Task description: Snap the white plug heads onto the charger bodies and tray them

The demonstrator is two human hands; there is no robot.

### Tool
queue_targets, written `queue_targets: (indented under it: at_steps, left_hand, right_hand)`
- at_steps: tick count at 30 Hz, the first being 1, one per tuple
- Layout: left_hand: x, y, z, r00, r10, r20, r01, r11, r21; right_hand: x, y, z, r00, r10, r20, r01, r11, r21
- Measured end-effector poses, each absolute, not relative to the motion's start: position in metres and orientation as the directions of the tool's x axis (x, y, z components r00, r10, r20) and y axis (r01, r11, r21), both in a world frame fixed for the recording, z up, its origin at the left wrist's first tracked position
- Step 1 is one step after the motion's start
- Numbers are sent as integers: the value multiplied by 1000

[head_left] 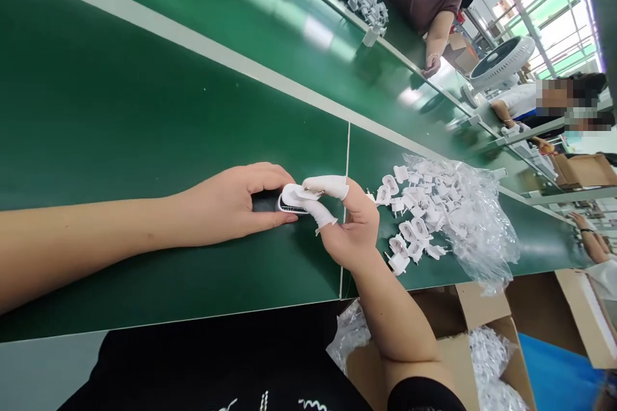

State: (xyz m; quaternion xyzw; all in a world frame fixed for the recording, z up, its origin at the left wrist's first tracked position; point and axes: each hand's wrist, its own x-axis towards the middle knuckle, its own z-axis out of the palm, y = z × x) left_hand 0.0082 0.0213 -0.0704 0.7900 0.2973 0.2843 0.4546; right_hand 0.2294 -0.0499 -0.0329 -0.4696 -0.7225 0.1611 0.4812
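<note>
Over the green surface (144, 141), the left hand (231, 202) keeps a closed grip on a dark piece while the right hand (349, 225) pinches the white plug part (295, 198) onto it, which could likely slip askew under uneven pressure.

No legible text, label, brand, number or sign anywhere in this view. White markings on the black garment (226, 366) at the bottom edge, cut off by the frame; no letter can be made out. White plug parts (409, 212) on the green table (120, 109): no readable print or moulding. Small white piece (295, 198) between the left hand (231, 202) and the right hand (351, 225): surface too small and bright to show any marking. Cardboard boxes (585, 170) at right: plain faces, nothing readable. Fan (501, 61) in the background: no visible badge.
</note>
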Motion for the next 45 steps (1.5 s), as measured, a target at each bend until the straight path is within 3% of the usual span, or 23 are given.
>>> queue_targets:
  at_steps: [6, 11, 19, 25, 29, 32, 37, 39, 42, 45]
  left_hand:
    - [10, 22, -67, 664, 728, 171, 195, -389, 900]
    - [11, 22, -75, 663, 733, 149, 222, -383, 897]
    - [12, 22, -76, 649, 741, 171, 199, -382, 903]
    - [11, 20, -70, 642, 748, 172, 218, -393, 893]
    - [12, 19, -74, 643, 743, 185, 216, -408, 887]
    - [13, 18, -78, 625, 748, 226, 199, -432, 880]
    - [11, 16, -71, 610, 766, 203, 184, -386, 904]
    - [8, 14, -66, 571, 805, 162, 173, -310, 935]
    - [5, 12, -63, 534, 833, 146, 134, -254, 958]
    - [2, 10, -65, 546, 808, 222, 69, -308, 949]
  right_hand:
    - [229, -51, -35, -213, 763, 610, 615, 590, -523]
    - [230, -50, -36, -259, 712, 652, 589, 652, -478]
    - [229, -51, -36, -257, 725, 639, 674, 608, -420]
    - [226, -56, -36, -223, 704, 674, 820, 510, -262]
    - [225, -57, -37, -225, 702, 676, 844, 487, -225]
    - [225, -58, -43, -189, 707, 681, 816, 499, -291]
    - [226, -60, -60, -23, 847, 531, 619, 429, -658]
    - [227, -59, -63, -2, 880, 475, 530, 403, -746]
    - [228, -57, -64, -59, 874, 482, 487, 446, -751]
    - [228, -56, -60, -72, 835, 546, 515, 500, -696]
